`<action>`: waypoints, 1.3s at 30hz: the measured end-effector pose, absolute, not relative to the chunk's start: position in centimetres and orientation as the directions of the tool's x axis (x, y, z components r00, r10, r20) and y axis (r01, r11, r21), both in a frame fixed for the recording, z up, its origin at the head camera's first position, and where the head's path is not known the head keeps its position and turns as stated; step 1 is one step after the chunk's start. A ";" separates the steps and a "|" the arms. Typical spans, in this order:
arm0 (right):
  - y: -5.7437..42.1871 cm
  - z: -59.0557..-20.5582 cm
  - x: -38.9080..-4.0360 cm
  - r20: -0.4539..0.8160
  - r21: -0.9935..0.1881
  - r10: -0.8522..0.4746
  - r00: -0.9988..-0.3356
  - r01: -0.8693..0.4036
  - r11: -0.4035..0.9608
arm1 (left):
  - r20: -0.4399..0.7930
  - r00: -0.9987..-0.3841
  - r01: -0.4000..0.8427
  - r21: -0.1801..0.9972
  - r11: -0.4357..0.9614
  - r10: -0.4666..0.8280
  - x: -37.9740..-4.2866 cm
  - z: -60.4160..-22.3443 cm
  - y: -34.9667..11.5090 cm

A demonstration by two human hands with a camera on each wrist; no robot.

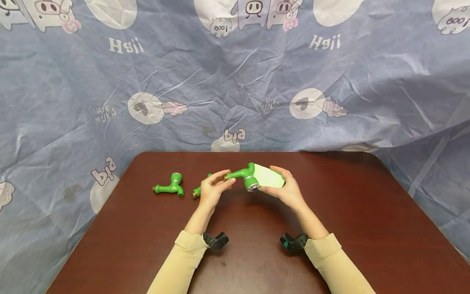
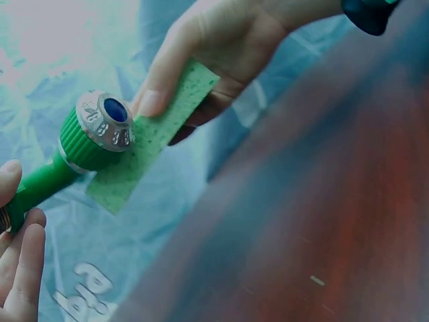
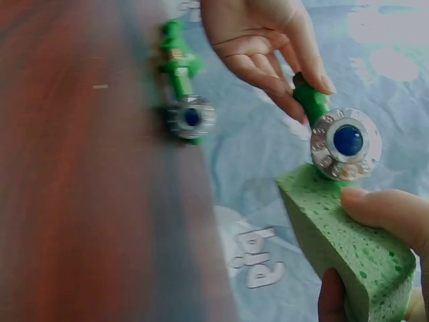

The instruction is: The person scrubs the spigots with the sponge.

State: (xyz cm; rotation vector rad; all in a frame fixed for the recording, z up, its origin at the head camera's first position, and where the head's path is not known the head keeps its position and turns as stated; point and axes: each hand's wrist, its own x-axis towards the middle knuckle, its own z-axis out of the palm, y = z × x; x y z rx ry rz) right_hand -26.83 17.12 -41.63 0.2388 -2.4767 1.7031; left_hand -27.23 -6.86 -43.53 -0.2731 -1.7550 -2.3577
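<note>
So, left hand (image 1: 213, 190) pinches the green faucet (image 1: 242, 173) by its inlet end, above the table (image 1: 367, 228); right hand (image 1: 289, 191) grips a speckled sponge (image 1: 269, 177) just beside it. Faucet's probably stiff, maybe slick, inlet's a decent hold; sponge looks squishy.

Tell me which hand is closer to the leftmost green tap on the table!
Left. The left hand is to the right of that tap, not touching it; the right hand is farther right, holding the green sponge.

left tap (image 1: 169, 188): centre-left, on bench (image 1: 349, 212) | second tap (image 1: 197, 191): just right | held tap (image 1: 240, 173): mid-frame | sponge (image 1: 271, 179): right of it | cloth (image 1: 235, 73): behind bench
</note>
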 end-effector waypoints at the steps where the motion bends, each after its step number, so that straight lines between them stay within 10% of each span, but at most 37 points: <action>1: 17.0 -41.2 -26.9 0.193 -0.920 -0.059 -0.979 -0.202 0.335 | 0.265 -0.963 0.267 0.921 -0.283 -0.049 -27.3 -43.2 -6.8; 39: 16.7 -36.7 -27.2 0.206 -0.978 -0.159 -0.966 -0.199 -0.059 | 0.288 -0.958 0.282 0.945 -0.166 0.014 -26.5 -37.4 -8.5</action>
